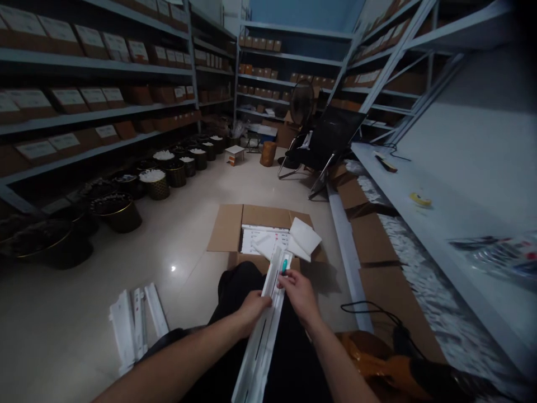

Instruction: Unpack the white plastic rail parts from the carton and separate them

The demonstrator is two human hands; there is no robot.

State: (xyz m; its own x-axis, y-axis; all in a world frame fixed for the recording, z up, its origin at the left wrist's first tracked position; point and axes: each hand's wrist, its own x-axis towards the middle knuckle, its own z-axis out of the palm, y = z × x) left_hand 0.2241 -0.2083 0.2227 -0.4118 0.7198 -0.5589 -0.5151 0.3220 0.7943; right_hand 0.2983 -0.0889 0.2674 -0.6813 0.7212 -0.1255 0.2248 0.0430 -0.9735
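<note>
A long white channel-shaped piece (265, 330) lies lengthwise over my lap, its far end near an open cardboard box. My left hand (254, 308) is wrapped round its left side, about midway along. My right hand (296, 288) is at its right side, farther up, with fingers pinched beside a small teal object (284, 265) that stands out above the fingertips. Whatever else the right fingers cover is hidden. Inside the cardboard box (225, 228) are white printed packs, and white foam pieces (305, 236) rest at its right.
Several white strips (138, 322) lie on the floor at left. Black and gold baskets (121, 215) line the left shelving (96, 64). A black chair (331, 134) stands behind the box. At right are a white ledge (444, 240), opened cartons (373, 240) and an orange tool (369, 361).
</note>
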